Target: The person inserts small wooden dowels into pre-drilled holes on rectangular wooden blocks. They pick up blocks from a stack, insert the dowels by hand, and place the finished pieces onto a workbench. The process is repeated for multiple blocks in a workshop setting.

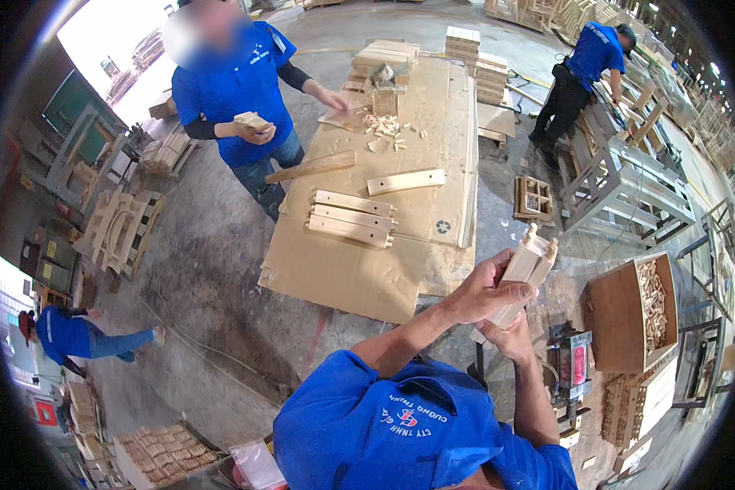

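A pair of pale wooden rails [528, 263] with round dowels at the far end is held up to the right of the table. My left hand [482, 290] is closed round the rails, its thumb lying across them. Lower down, my right hand [510, 336] grips the near end, which the fingers partly hide. On the cardboard-covered table [343, 282], several drilled rails [351, 219] with dowelled ends lie side by side. A single drilled rail [406, 181] rests beyond them, and a longer plain strip [312, 166] lies to the left.
Loose dowels [385, 129] are heaped at the table's far part. Across the left side stands a co-worker [241, 98] holding a wood piece. A wooden bin of dowels [633, 314] and a small machine [574, 363] stand right. Another person [588, 65] bends over a far-right bench.
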Action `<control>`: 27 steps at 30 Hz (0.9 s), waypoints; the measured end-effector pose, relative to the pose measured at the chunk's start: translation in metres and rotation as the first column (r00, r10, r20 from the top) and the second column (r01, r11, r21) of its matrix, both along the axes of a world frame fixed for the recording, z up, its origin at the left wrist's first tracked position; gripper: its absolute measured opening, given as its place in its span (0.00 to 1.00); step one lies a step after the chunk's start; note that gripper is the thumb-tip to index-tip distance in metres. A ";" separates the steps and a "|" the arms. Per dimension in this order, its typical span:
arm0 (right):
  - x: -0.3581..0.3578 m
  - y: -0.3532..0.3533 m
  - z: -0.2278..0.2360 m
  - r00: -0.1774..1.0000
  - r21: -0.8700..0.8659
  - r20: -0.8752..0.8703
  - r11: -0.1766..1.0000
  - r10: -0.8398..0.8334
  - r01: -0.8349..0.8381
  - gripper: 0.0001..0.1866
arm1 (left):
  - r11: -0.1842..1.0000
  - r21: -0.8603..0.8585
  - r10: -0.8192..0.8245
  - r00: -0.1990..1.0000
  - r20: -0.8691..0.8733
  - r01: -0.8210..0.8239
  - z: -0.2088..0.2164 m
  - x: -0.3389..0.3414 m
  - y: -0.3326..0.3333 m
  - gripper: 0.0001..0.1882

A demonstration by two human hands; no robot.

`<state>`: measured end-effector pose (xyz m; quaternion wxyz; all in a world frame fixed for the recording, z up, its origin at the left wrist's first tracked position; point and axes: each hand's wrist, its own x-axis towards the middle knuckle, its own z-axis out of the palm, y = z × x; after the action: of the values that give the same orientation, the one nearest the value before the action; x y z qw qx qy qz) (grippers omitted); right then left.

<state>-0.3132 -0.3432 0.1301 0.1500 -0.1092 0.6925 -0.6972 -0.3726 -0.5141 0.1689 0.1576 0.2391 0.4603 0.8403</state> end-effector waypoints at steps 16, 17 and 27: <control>0.003 0.013 -0.011 0.999 -0.058 0.054 0.998 -0.009 0.012 0.25 | 1.000 0.008 -0.027 1.000 -0.007 0.027 0.003 0.000 0.009 0.42; 0.002 0.013 -0.012 0.999 -0.052 0.045 0.999 -0.005 0.007 0.25 | 1.000 0.010 -0.028 1.000 -0.010 0.028 0.002 -0.001 0.009 0.42; 0.003 0.009 -0.006 0.997 -0.043 -0.045 0.998 -0.056 0.054 0.18 | 0.999 -0.018 -0.036 0.998 -0.048 0.035 0.005 -0.001 0.009 0.42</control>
<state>-0.3103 -0.3341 0.1236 0.1125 -0.1096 0.6836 -0.7127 -0.3739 -0.5051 0.1741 0.1634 0.2661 0.4670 0.8273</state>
